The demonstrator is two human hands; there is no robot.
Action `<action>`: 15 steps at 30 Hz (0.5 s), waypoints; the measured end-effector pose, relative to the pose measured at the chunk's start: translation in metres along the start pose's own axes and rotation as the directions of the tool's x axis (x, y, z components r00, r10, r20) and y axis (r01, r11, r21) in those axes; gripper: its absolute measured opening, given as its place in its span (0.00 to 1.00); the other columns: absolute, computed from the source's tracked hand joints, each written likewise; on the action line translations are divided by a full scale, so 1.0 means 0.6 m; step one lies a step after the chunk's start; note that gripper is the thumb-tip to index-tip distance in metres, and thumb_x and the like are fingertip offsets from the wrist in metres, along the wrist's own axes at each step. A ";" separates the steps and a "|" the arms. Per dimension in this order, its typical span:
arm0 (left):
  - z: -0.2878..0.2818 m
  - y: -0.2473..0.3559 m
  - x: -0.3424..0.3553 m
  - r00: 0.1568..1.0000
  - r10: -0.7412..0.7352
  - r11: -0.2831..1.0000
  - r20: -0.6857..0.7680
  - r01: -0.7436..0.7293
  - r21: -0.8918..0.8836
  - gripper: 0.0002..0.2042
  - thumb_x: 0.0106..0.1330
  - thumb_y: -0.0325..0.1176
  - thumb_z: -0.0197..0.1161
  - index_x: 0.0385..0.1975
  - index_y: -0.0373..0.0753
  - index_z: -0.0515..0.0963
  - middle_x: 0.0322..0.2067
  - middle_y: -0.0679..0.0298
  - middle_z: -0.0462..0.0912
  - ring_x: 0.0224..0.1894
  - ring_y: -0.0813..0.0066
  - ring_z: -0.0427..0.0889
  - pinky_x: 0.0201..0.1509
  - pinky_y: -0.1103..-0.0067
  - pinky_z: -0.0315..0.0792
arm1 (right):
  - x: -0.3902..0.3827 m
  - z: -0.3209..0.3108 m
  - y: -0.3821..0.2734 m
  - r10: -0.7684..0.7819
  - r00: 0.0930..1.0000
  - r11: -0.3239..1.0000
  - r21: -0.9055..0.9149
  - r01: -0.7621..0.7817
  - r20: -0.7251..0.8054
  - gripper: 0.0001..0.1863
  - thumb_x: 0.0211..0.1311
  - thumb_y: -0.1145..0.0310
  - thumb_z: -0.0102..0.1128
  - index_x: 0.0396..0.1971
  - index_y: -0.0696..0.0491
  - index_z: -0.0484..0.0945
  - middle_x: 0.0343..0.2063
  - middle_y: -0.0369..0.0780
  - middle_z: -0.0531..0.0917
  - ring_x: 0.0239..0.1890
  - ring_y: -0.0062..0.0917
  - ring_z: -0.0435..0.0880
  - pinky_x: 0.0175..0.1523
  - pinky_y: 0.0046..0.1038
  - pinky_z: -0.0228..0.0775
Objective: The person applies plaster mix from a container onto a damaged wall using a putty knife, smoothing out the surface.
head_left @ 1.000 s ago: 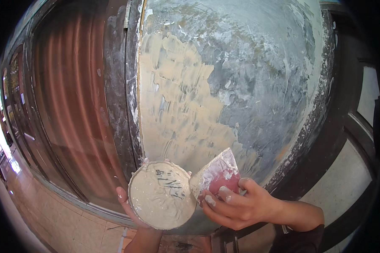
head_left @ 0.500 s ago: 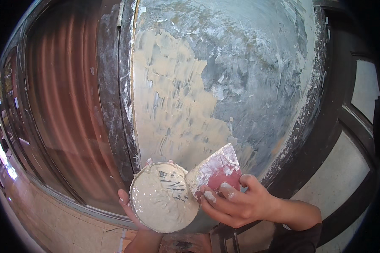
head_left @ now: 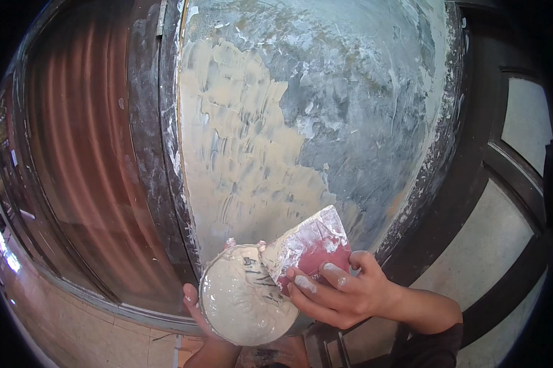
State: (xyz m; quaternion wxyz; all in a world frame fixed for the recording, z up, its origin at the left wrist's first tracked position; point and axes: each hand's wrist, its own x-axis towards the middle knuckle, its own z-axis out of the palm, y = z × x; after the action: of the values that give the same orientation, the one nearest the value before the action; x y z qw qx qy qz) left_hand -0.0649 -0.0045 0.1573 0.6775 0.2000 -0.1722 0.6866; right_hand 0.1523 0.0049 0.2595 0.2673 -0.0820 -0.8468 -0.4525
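Note:
My left hand (head_left: 196, 310) is wrapped round a round tub of cream-coloured putty (head_left: 242, 306), held low in front of me with its open top facing up. Thumb and fingertips show at the rim; the palm is hidden beneath. In my right hand (head_left: 344, 291) is a flat red putty spreader (head_left: 322, 251), smeared with whitish putty. Its left edge overlaps the right side of the tub, at the putty. Behind both stands a grey wall (head_left: 362, 122), with a patch of beige putty (head_left: 227, 122) streaked over its left part.
Left of the wall is a dark wooden frame (head_left: 147, 122) with a glass pane and a reddish curtain (head_left: 83, 135) behind it. A dark door with pale panels (head_left: 479, 245) stands on the right. Floor tiles (head_left: 98, 319) show at lower left.
The tub has shifted slightly right and down, so the spreader covers more of its right side. The wall appears moved a little left in the view.

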 end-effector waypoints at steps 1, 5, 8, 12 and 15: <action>-0.003 0.000 -0.002 1.000 -0.003 1.000 0.001 0.003 -0.001 0.50 0.68 0.71 0.51 0.78 0.34 0.54 0.73 0.36 0.58 0.73 0.36 0.62 0.76 0.46 0.58 | 0.000 0.000 -0.002 0.006 1.000 1.000 -0.001 -0.006 -0.002 0.17 0.57 0.69 0.63 0.47 0.44 0.87 0.47 0.32 0.84 0.44 0.20 0.79 0.33 0.27 0.63; -0.007 -0.001 -0.006 0.999 -0.043 0.987 -0.024 0.046 0.154 0.51 0.68 0.71 0.52 0.78 0.33 0.52 0.74 0.42 0.59 0.74 0.43 0.63 0.78 0.50 0.57 | 0.002 0.009 -0.009 0.039 0.998 0.999 -0.035 -0.041 -0.045 0.17 0.49 0.63 0.70 0.42 0.35 0.87 0.44 0.23 0.86 0.42 0.19 0.76 0.37 0.31 0.61; 0.001 -0.002 -0.003 0.991 -0.089 0.943 -0.095 0.115 0.313 0.54 0.65 0.73 0.51 0.79 0.35 0.46 0.76 0.44 0.54 0.77 0.46 0.58 0.79 0.51 0.54 | 0.004 0.014 -0.009 0.068 0.990 0.997 -0.010 -0.070 -0.123 0.16 0.47 0.64 0.73 0.40 0.35 0.86 0.43 0.22 0.86 0.41 0.20 0.76 0.41 0.32 0.61; 0.011 -0.001 0.000 0.972 -0.128 0.911 -0.195 0.038 -0.412 0.51 0.66 0.74 0.49 0.78 0.37 0.54 0.75 0.47 0.60 0.75 0.43 0.62 0.77 0.43 0.55 | 0.005 0.032 0.008 0.077 0.972 0.996 -0.018 -0.083 -0.220 0.16 0.44 0.65 0.74 0.37 0.36 0.85 0.42 0.23 0.86 0.40 0.21 0.76 0.45 0.33 0.59; -0.030 0.013 -0.005 0.973 -0.219 0.964 0.072 0.227 -0.141 0.50 0.62 0.79 0.45 0.80 0.55 0.52 0.77 0.50 0.55 0.75 0.30 0.55 0.70 0.27 0.51 | 0.000 0.034 0.042 0.199 0.958 0.979 0.007 -0.202 -0.206 0.16 0.44 0.69 0.72 0.37 0.40 0.85 0.40 0.29 0.84 0.44 0.27 0.77 0.44 0.37 0.55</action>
State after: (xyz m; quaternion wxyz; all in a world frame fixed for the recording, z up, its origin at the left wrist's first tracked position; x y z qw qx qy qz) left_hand -0.0736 0.0018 0.1405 0.7584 0.1864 -0.2182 0.5853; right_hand 0.1542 0.0356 0.2686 0.3974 -0.1220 -0.7987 -0.4350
